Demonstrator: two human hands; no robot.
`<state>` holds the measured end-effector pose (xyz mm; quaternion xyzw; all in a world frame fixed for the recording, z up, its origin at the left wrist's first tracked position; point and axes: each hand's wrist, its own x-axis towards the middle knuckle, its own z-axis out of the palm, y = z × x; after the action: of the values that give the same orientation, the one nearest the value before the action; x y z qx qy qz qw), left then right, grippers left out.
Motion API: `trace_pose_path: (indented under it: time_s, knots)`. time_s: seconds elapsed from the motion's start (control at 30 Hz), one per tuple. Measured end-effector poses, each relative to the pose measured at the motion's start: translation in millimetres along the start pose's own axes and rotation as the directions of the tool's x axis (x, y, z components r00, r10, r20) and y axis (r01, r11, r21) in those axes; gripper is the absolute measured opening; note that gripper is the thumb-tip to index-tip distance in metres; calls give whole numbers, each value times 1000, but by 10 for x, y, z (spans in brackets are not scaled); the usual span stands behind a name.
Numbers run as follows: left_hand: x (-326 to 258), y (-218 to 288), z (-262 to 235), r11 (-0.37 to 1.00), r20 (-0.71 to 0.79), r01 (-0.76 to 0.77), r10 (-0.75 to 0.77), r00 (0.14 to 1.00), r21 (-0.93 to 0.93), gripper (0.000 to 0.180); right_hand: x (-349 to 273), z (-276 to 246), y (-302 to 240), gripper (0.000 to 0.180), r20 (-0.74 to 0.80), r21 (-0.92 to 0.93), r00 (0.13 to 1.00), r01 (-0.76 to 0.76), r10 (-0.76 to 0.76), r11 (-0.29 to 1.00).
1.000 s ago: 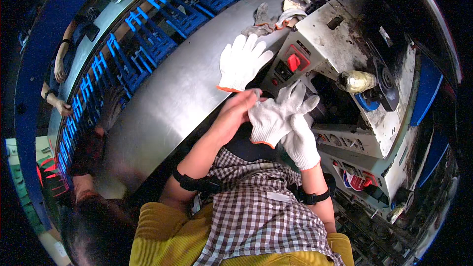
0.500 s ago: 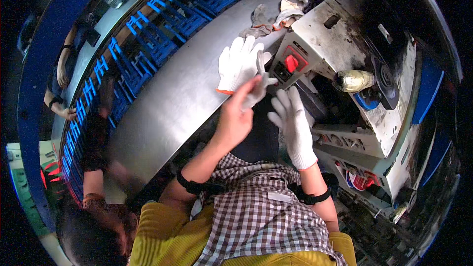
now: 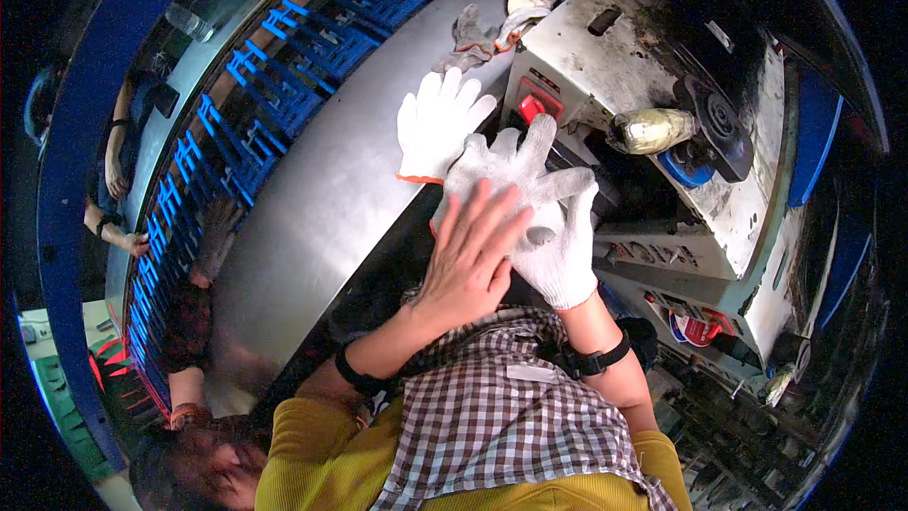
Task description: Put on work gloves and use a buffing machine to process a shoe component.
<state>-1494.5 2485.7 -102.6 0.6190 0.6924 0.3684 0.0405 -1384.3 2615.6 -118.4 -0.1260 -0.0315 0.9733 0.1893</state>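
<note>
My left hand (image 3: 473,251) is bare, its fingers stretched out flat against the lower part of a grey work glove (image 3: 511,170). That glove hangs spread in front of me, fingers pointing away. My right hand (image 3: 558,265) wears a white knit glove with an orange cuff edge and grips the grey glove from the right; most of its fingers are hidden behind it. Just beyond, another white glove (image 3: 437,128) with an orange cuff lies flat on the edge of the metal table (image 3: 312,189).
A grimy white machine (image 3: 605,66) with a red switch (image 3: 539,102) stands at the right, a tape-wrapped handle (image 3: 653,131) on it. Used gloves (image 3: 468,38) lie at the table's far end. Blue racks (image 3: 255,132) line the left, where another person's arm (image 3: 189,322) reaches in.
The grey glove, pinched in my left hand before, is now spread against my right hand. My left fingers have straightened. My view has shifted slightly.
</note>
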Motion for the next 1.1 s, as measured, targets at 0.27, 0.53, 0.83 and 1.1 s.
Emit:
trace_pose_path:
  time_s: [0.27,0.53,0.83,1.1]
  knots:
    - [60,-303,-90,994,-131,101,-107,986,-48,81,10,263,50,110,51,4,998,-34,33,999]
    - [79,-410,-233,948,-101,114,-150,983,-296,68,105,316,65,113,-92,-83,996,2,-10,997]
    - [65,-1017,-602,-218,294,202,-789,539,-955,45,148,222,58,102,59,-186,998,-5,16,983]
    - [24,-1333,-830,732,-381,648,-672,635,-211,71,-61,-99,-155,101,-37,-299,995,73,-88,951]
